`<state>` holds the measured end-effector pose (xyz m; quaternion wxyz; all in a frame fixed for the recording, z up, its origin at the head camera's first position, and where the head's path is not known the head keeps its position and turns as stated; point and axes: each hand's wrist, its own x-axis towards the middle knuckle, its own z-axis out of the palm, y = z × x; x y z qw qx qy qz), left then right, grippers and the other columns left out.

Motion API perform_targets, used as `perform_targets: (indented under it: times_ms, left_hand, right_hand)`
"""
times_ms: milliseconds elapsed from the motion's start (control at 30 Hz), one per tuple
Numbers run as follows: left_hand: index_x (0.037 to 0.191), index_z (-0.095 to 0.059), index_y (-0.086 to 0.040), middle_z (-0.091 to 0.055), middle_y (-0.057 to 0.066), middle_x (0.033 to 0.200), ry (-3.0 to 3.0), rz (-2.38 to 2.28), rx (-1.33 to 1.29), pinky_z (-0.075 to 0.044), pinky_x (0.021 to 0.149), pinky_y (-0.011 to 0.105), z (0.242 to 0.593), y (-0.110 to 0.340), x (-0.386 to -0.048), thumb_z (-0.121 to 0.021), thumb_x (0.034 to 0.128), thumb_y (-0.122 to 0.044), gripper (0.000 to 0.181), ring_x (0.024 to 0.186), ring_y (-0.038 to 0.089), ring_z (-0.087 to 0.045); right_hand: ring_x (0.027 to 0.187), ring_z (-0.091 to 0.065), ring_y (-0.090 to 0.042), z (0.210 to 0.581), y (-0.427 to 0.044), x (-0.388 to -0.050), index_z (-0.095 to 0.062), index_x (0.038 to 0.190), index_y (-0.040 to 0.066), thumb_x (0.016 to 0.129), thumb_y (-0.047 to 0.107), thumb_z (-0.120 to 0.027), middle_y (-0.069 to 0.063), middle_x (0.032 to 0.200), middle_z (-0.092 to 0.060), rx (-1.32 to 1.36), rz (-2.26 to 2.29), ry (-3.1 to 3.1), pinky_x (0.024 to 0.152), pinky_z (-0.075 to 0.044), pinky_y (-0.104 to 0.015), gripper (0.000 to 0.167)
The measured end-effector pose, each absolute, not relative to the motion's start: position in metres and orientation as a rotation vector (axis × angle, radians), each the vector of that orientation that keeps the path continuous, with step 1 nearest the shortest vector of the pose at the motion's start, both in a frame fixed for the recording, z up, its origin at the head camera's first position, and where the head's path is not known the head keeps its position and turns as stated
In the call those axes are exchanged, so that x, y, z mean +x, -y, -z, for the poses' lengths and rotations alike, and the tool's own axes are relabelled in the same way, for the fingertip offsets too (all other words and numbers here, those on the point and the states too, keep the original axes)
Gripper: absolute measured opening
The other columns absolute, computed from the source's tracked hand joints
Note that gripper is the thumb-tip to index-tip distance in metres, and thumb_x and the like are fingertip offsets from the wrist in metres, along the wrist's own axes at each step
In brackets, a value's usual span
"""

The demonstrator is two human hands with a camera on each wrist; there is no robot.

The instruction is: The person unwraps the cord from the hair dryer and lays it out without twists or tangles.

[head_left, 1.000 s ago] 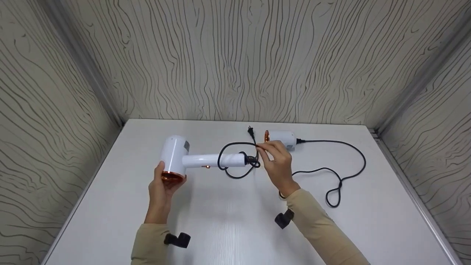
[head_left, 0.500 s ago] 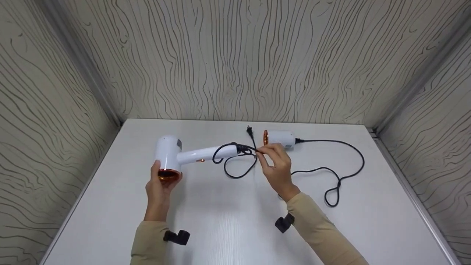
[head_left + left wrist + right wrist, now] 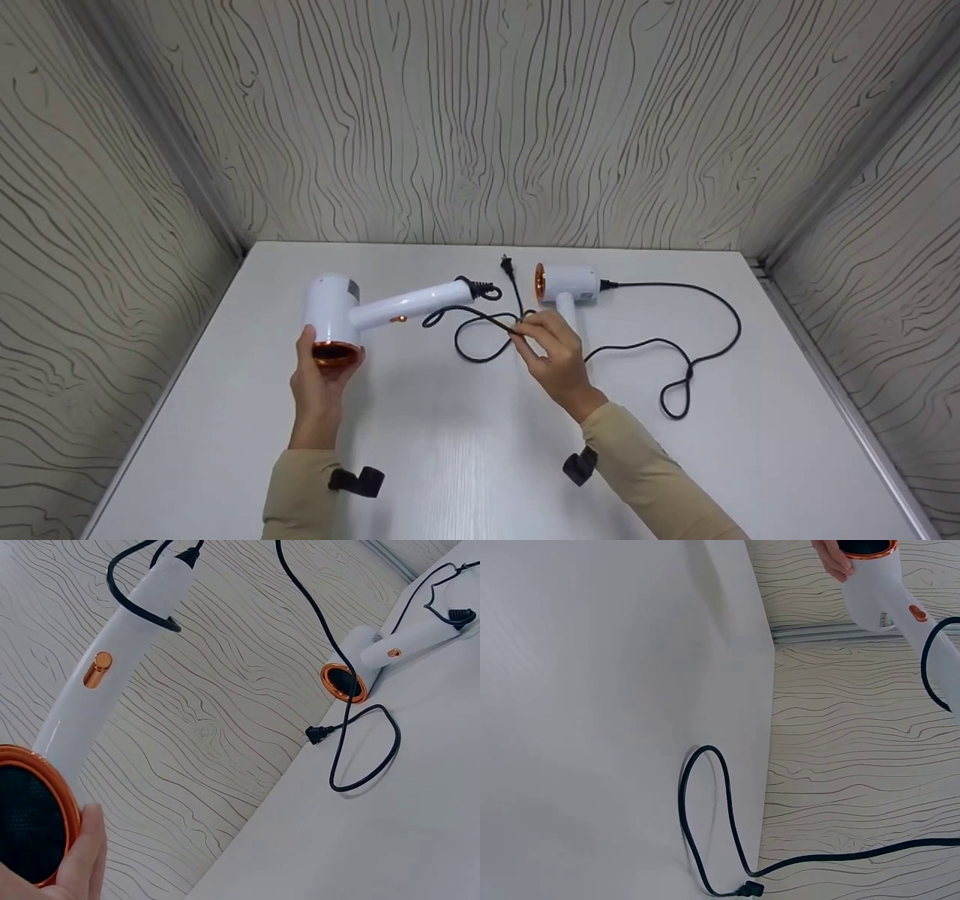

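My left hand (image 3: 319, 394) grips a white hair dryer (image 3: 330, 304) by its barrel, around the copper-rimmed end. The dryer is raised off the table, its handle (image 3: 79, 709) tilted up toward the right in the head view. From the handle's tip runs a black cord (image 3: 480, 310). Thumb and fingers of my right hand (image 3: 556, 358) pinch this cord to the right of the handle. A loop of it crosses the handle in both wrist views. Beyond the pinch, the cord lies in a loop on the table, ending in a two-pin plug (image 3: 508, 265). My right hand is outside the right wrist view.
A second white hair dryer (image 3: 576, 280) lies at the back of the white table (image 3: 450, 465), its handle partly hidden behind my right hand. Its black cord (image 3: 739, 322) winds across the right side. Wood-grain panels (image 3: 480, 127) enclose the back and sides.
The held dryer has shifted left and its handle end has tilted upward. My right hand has come slightly nearer with the pinched cord. The cord's loop shows lower against the handle.
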<state>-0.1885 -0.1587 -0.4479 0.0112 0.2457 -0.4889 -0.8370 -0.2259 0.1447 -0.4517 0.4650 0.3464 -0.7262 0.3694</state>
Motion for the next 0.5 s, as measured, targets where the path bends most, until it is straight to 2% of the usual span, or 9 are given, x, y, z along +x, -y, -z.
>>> perform_targets:
  times_ms: [500]
  left_hand:
    - [0.147,-0.017,-0.03,-0.039,-0.003,0.13,1.481,2.643,0.6,-0.056,0.094,0.027,0.434,0.159,-0.186,-0.038,0.0949,-0.061,0.064,0.119,0.02,-0.049]
  right_hand:
    - [0.073,-0.06,-0.016,0.469,-0.149,-0.234,-0.072,0.077,-0.001,0.061,-0.013,-0.082,-0.007,0.077,-0.064,0.806,-0.877,1.903,0.066,-0.051,-0.018,0.023]
